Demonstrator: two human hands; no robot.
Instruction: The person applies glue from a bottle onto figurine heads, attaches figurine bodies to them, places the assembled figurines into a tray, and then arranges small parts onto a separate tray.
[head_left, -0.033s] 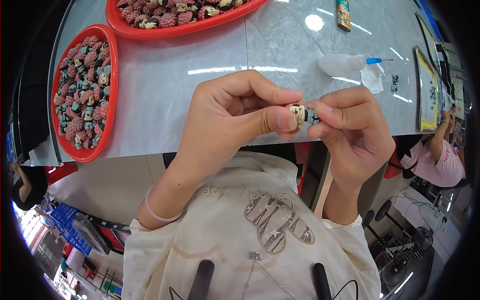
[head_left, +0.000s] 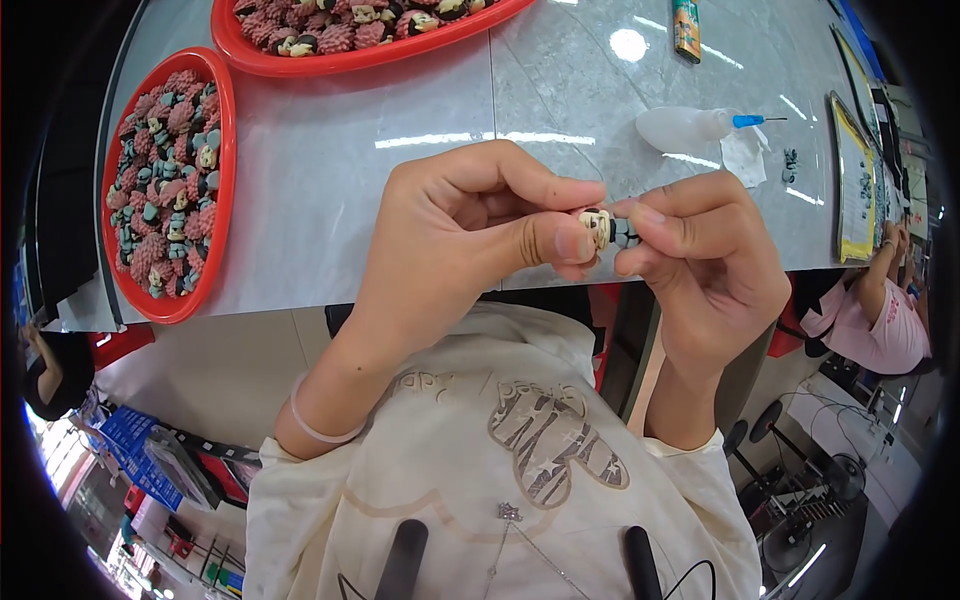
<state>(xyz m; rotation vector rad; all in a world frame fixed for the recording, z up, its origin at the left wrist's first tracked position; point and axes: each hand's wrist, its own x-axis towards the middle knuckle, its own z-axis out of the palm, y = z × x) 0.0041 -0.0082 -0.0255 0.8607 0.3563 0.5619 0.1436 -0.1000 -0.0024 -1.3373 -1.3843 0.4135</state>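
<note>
Before my chest, both hands meet at a small figurine (head_left: 598, 226) with a cream face and a grey-blue body, lying sideways. My left hand (head_left: 470, 215) pinches its head end between thumb and fingers. On the body end, my right hand (head_left: 705, 240) is closed with thumb and forefinger. The head and body touch; whether they are joined I cannot tell. Fingertips cover parts of both. Beyond my right hand, a white squeeze bottle (head_left: 685, 128) with a blue needle tip lies on its side by a crumpled white tissue (head_left: 743, 158).
Left on the grey table (head_left: 300, 180) stands a red oval basin (head_left: 228, 180) of pink and grey-blue figurine pieces. A second red basin (head_left: 370, 66) holds more at the far edge. Small grey parts (head_left: 791, 165), a slim tube (head_left: 687, 30) and a yellow-edged tray (head_left: 855, 190) lie right.
</note>
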